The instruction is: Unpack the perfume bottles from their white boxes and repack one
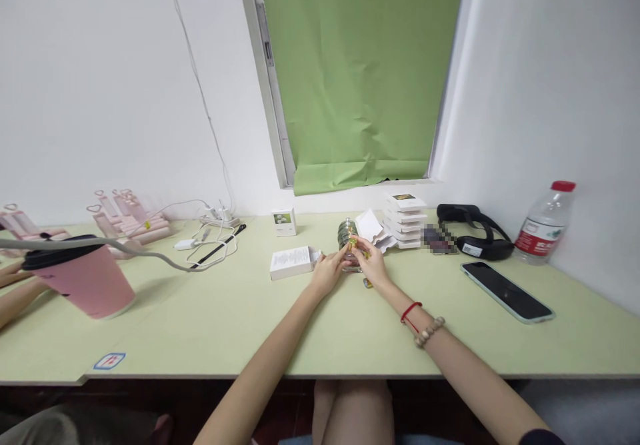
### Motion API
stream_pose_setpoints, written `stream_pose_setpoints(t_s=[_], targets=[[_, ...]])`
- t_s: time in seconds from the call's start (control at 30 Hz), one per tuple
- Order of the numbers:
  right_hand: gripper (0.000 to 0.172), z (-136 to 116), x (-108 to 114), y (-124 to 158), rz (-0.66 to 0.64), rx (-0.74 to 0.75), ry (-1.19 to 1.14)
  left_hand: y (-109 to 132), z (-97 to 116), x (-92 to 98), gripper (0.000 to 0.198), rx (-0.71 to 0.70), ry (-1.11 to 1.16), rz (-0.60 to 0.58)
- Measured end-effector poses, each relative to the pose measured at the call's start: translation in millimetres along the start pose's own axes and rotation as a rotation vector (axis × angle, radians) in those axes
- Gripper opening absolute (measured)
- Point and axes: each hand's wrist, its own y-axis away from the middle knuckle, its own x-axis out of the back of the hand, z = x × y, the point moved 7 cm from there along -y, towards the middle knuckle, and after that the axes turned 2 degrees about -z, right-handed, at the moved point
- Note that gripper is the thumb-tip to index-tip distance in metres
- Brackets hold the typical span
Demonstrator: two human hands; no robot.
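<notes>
Just right of the frame's center, your right hand point(369, 264) pinches a small yellow piece point(353, 240) at its fingertips; your left hand point(329, 272) meets it, grip unclear. A glass jar point(345, 230) stands just behind your hands, a white box point(290, 263) to their left.

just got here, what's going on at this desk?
A person's right hand pinches a small shiny yellow piece at a clear, greenish ribbed object; the left hand meets it there, its grip unclear. A white rectangular cardboard box lies left of them; flat white cardboard boxes stand stacked to the right.
</notes>
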Motion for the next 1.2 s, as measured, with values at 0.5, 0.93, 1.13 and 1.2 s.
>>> stream_pose_setpoints(t_s=[0.5, 0.93, 1.13, 1.2], targets=[[0.035, -1.5, 5.0, -0.4, 0.038, -0.016, 0.034, 1.3, 2.7, 3.1, 0.041, -0.011, 0.06, -0.008], [0.029, -0.6, 8.3, -0.3, 0.099, 0.032, 0.105, -0.9, 3.6, 0.2, 0.039, -0.036, -0.004, 0.012], [0.03, 3.8, 7.2, -1.4, 0.088, 0.013, 0.084, -1.6, 3.2, 0.1, 0.041, -0.021, -0.036, 0.015], [0.031, 5.8, 6.6, -2.1, 0.081, 0.002, 0.061, -1.5, 3.6, 0.0, 0.042, -0.021, -0.031, 0.013]])
